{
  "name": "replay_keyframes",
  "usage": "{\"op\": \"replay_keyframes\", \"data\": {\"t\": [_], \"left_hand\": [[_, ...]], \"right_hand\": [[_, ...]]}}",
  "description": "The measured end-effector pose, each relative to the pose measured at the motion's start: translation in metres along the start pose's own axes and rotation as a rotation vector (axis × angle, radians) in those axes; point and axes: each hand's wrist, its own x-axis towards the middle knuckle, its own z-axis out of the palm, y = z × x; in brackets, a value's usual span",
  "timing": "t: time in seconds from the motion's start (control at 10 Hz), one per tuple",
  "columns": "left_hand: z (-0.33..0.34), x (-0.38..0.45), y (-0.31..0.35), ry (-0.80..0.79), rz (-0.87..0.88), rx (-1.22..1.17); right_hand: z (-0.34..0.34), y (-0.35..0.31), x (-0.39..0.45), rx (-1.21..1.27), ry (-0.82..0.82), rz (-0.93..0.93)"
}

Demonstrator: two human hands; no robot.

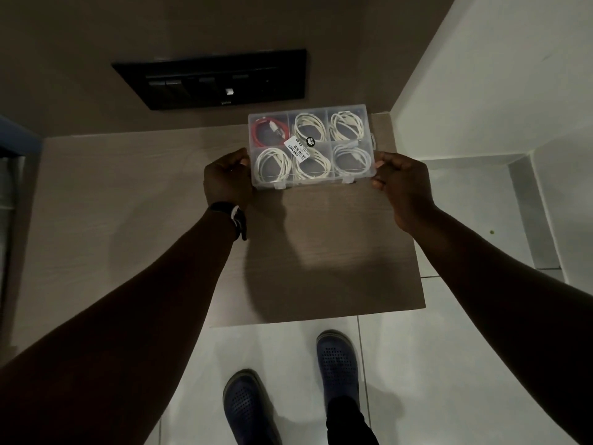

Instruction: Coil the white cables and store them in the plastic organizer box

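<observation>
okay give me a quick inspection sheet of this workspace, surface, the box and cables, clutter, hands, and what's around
Surface: wooden tabletop, bare near the front edge.
Job's things: plastic organizer box at the far edge, lid shut, six compartments all filled.
Cables: five coiled white cables; one red cable in the far-left compartment.
Clutter: price label and a black sticker on the lid; nothing loose on the table.
Hands: left hand has a grip on the box's left end, right hand on its right end; wristband on the left wrist.
Surroundings: black switch panel on the wall, white tiled floor, dark clogs.
</observation>
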Motion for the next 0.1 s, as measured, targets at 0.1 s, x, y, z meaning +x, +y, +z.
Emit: {"op": "replay_keyframes", "data": {"t": [0.1], "left_hand": [[-0.005,-0.002,0.0026,0.004,0.003,-0.046]], "right_hand": [[-0.0178,-0.0122,-0.0157,-0.003,0.011,-0.05]]}}
